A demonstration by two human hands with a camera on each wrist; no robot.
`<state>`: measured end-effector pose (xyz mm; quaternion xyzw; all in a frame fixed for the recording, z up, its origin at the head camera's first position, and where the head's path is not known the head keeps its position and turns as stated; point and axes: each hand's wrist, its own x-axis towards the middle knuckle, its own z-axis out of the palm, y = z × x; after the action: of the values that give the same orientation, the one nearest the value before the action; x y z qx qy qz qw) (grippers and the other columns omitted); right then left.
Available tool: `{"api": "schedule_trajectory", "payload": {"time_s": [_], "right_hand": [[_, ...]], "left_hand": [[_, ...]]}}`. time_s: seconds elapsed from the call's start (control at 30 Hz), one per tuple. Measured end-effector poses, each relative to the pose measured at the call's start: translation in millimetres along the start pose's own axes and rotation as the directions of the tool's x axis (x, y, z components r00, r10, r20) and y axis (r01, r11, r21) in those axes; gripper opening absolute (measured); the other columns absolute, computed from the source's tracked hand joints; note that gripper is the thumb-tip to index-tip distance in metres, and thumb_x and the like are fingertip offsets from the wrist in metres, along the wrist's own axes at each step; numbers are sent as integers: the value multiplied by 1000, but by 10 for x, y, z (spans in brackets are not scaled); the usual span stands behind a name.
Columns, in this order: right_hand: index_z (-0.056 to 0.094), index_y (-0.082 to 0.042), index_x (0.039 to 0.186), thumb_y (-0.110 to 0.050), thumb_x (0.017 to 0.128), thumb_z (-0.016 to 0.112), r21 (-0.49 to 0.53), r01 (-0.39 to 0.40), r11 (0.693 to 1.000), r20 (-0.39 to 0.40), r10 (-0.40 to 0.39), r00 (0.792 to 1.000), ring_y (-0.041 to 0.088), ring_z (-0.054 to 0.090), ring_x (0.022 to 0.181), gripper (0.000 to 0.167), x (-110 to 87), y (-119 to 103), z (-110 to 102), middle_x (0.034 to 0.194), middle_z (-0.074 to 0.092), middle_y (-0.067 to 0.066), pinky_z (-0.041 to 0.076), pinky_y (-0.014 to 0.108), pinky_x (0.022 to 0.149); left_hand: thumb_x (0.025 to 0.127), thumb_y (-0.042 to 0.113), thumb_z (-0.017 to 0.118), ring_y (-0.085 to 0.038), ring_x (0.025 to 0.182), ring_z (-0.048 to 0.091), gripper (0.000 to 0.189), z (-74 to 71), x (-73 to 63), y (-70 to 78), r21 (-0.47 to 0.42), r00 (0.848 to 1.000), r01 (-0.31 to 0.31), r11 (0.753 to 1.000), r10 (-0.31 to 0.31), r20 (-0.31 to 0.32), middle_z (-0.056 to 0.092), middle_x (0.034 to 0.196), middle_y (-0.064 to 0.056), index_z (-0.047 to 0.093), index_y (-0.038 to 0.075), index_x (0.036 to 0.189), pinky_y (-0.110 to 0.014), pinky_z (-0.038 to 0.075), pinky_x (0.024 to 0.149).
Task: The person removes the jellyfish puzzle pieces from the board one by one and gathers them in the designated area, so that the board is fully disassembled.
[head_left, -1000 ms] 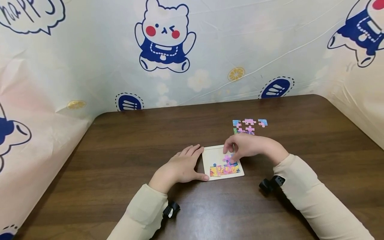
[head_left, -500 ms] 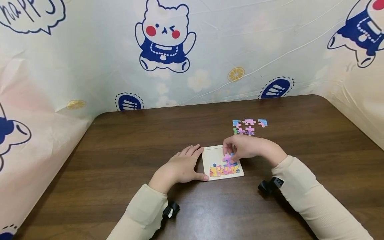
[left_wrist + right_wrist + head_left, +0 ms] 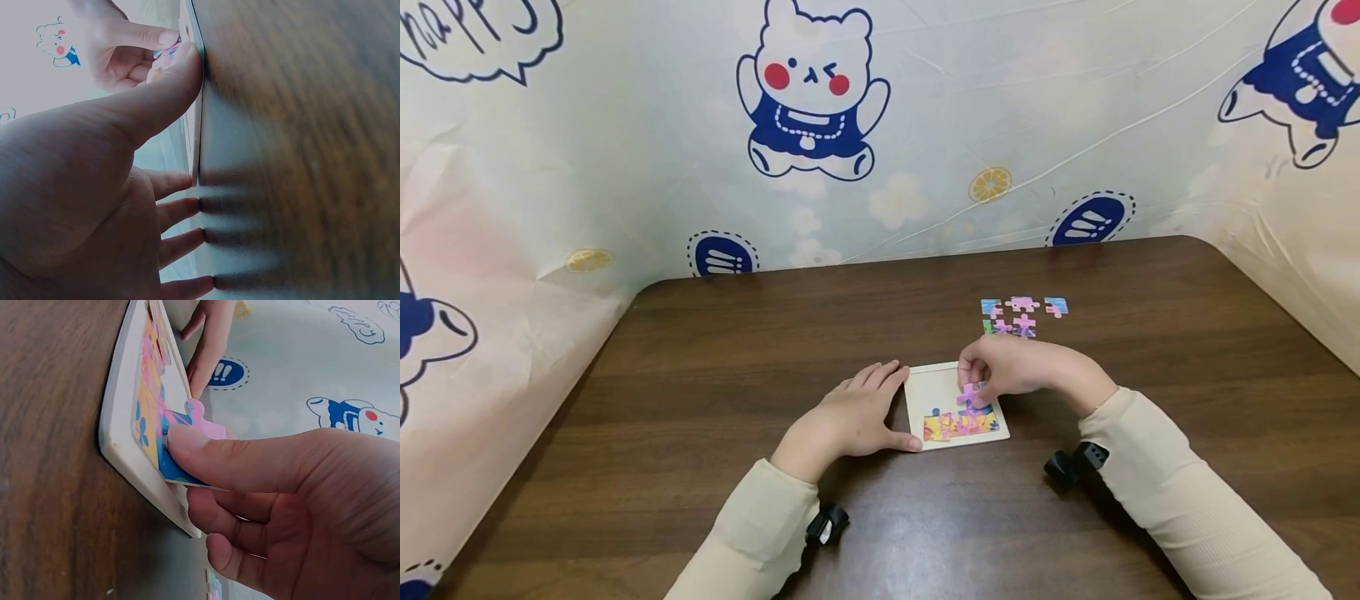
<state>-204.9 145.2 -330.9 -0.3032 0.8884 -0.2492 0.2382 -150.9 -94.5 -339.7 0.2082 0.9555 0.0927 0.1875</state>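
My left hand (image 3: 853,421) lies at the left edge of a pale puzzle tray (image 3: 931,387), its fingers spread and extended. The thumb touches the tray's near left corner, and the fingertips are near its far left corner. Over the tray's right side, my right hand (image 3: 1022,367) pinches a pink and blue jigsaw piece (image 3: 209,430) between thumb and fingers. That piece is tilted in the right wrist view, its lower edge at the joined pieces. A joined strip of yellow and pink pieces (image 3: 951,427) lies along the tray's near side.
Several loose jigsaw pieces (image 3: 1023,305) lie on the brown table (image 3: 760,333) beyond my right hand; the nearest are partly hidden by it. A printed curtain (image 3: 925,125) hangs behind and at both sides of the table.
My right hand has shifted only slightly, still pinching the jigsaw piece over the tray's right side. My left hand and the tray have stayed in place.
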Motion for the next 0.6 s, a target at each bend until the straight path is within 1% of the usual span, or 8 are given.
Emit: {"api": "schedule_trajectory", "payload": {"time_s": [0.17, 0.33, 0.47, 0.6], "right_hand": [[68, -10, 84, -4, 82, 80, 19, -23, 1000, -19, 24, 1000, 15, 51, 69, 14, -19, -12, -17, 74, 59, 0, 45, 28, 63], [68, -9, 85, -4, 82, 80, 48, -32, 998, -19, 33, 999, 15, 50, 67, 14, -27, -3, -31, 72, 59, 1, 44, 28, 61], [67, -9, 88, -5, 82, 80, 55, -47, 997, -9, 48, 999, 16, 51, 69, 14, -30, -3, -42, 76, 60, 2, 43, 29, 63], [66, -10, 91, -6, 84, 79, 48, -40, 998, 0, 40, 999, 17, 53, 74, 15, -35, -11, -57, 82, 62, 1, 46, 30, 66]], "left_hand": [[84, 57, 72, -27, 149, 17, 97, 0, 0, -3, -4, 1000, -1, 1000, 1, 0, 21, 163, -6, 26, 13, 158, -50, 22, 117], [84, 58, 71, -27, 150, 17, 98, 0, 0, -2, -4, 1000, 0, 1000, 0, 4, 21, 163, -5, 25, 14, 158, -50, 22, 117], [84, 58, 71, -27, 150, 17, 98, 4, 4, -3, -2, 1000, -1, 1000, 1, 6, 21, 163, -6, 25, 14, 158, -50, 22, 117], [84, 57, 71, -27, 150, 17, 97, 4, 4, -2, -4, 1000, 0, 1000, 0, 9, 20, 163, -6, 25, 14, 158, -50, 22, 117]]}}
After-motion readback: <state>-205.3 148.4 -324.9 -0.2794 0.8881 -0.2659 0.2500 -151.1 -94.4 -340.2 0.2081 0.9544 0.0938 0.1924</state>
